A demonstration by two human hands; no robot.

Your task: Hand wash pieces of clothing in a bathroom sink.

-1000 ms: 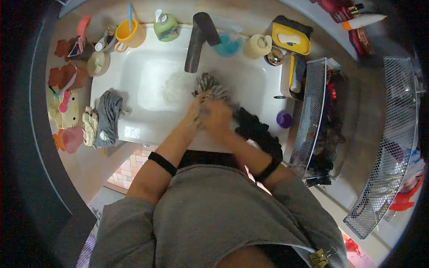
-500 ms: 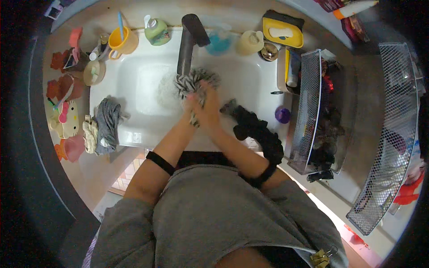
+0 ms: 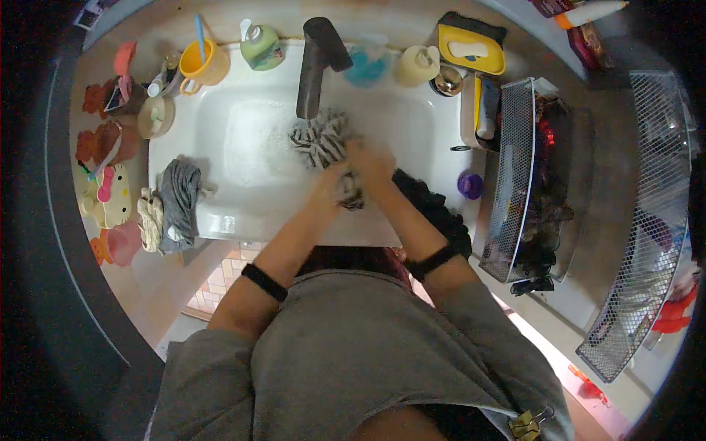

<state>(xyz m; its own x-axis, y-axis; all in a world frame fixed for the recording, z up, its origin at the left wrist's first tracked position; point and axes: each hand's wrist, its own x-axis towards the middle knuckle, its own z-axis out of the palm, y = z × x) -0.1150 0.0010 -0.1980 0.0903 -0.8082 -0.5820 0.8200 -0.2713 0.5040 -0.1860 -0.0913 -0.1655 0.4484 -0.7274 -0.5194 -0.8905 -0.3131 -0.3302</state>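
Note:
A bunched black-and-white striped cloth [image 3: 321,138] hangs over the white sink [image 3: 243,140], just under the dark faucet [image 3: 310,81]. My left hand [image 3: 327,189] is closed round the near part of the cloth, and a twist of it shows between my two hands. Higher and to the right, my right hand [image 3: 371,165] also grips the cloth; motion smears its fingers. By my right forearm, a black ruffled cloth [image 3: 426,202] lies over the sink's right edge. A grey cloth [image 3: 180,202] and a cream cloth [image 3: 150,224] rest on the left rim.
Along the back stand a yellow mug [image 3: 209,66], a green pump bottle [image 3: 262,50], a cream bottle [image 3: 418,66] and a yellow soap tray [image 3: 478,55]. A purple cap [image 3: 470,185] sits at the right, beside a wire mesh basket [image 3: 509,184]. Cups line the left wall.
Both hands have shifted right and slightly nearer me, moving apart a little on the striped cloth. More of its striped far part now shows beneath the faucet.

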